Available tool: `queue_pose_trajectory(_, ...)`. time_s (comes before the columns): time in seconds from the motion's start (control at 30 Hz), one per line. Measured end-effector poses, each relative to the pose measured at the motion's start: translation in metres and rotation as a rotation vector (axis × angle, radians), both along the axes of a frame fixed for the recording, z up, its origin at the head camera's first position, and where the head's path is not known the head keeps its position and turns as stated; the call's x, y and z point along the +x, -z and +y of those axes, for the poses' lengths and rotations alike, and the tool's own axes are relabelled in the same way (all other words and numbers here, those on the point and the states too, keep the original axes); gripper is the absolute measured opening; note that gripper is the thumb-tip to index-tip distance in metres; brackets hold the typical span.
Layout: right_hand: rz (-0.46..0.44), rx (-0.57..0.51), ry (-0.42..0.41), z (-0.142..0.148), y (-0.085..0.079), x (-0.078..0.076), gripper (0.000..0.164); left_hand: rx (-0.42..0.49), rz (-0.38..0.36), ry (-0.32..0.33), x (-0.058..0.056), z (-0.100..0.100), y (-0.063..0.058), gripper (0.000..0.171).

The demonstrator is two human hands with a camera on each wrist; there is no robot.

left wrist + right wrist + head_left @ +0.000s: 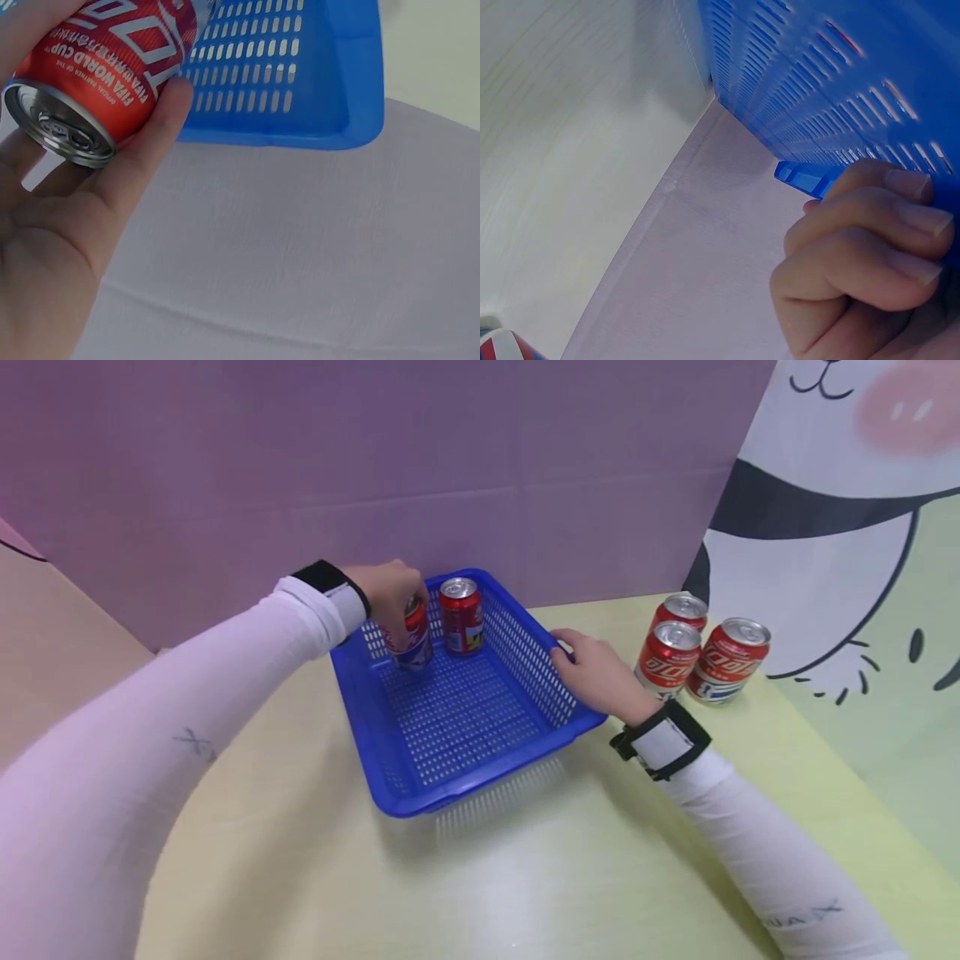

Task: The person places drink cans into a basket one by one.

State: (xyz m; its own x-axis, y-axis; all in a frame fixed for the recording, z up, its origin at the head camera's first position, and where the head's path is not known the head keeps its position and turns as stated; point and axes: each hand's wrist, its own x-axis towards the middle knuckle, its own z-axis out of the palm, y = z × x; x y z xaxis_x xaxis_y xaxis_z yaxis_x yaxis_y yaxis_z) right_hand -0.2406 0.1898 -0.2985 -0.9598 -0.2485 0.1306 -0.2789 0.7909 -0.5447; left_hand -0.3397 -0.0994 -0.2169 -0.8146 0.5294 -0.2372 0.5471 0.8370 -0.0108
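Observation:
My left hand [390,597] reaches over the far left corner of a blue plastic basket [360,727] and grips a red soda can [417,652] from above. In the left wrist view, thumb and fingers wrap the sides of that can [112,75] near its silver top. Another red can [461,618] stands upright in the basket, just right of the held one. My right hand [600,678] holds the basket's right rim, its fingers [855,259] curled against the outer wall in the right wrist view.
Three red cans stand close together right of the basket: a front one [669,658], a right one [729,660] and a rear one [684,607]. Behind the pale table [495,893] rises a purple covered wall [375,460]. A cartoon-printed panel [810,577] borders the right side.

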Motion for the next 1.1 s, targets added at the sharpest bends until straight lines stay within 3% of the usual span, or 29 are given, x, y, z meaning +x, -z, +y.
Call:
queue_pose_trajectory(0.17,-0.009,0.002,0.01,0.0,0.0,0.001,0.046,0.026,0.026,-0.024,-0.003,0.002,0.006,0.044)
queue_pose_trajectory(0.47,-0.032,-0.007,0.003,0.0,0.002,0.001,0.047,0.089,0.041,-0.072,-0.016,0.006,0.019,0.05)
queue_pose_trajectory(0.67,-0.03,-0.006,0.002,-0.001,0.002,0.002,0.047,0.097,0.043,-0.044,-0.016,0.011,0.025,0.05)
queue_pose_trajectory(0.87,-0.023,-0.001,-0.004,-0.003,0.002,0.002,0.047,0.113,0.043,-0.057,-0.017,0.013,0.03,0.046)
queue_pose_trajectory(1.1,-0.033,-0.005,0.0,-0.004,0.002,-0.003,0.047,0.12,0.098,-0.085,-0.02,0.01,0.03,0.046)
